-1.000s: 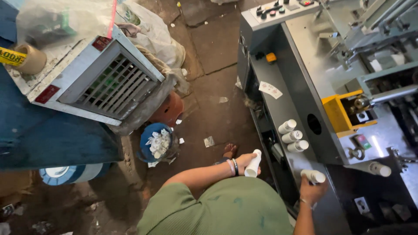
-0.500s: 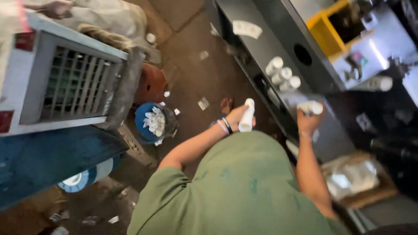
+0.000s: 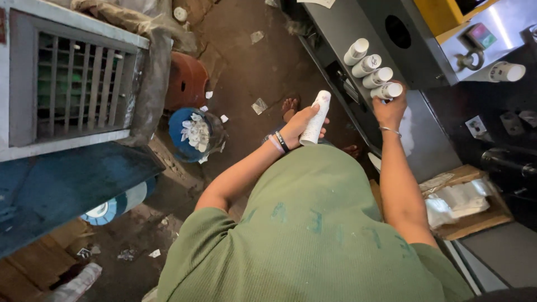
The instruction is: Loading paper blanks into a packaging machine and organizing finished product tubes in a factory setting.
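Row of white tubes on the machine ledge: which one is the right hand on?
The nearest tube, at the row's near end: the right hand grips it from below. The other three tubes lie untouched farther up the grey ledge. The left hand holds a separate tube.

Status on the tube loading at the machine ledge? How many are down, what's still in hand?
Done: three white tubes lie in a row on the grey machine ledge. In hand: the right hand is at a fourth tube at the row's end; the left hand holds another white tube, not yet placed.
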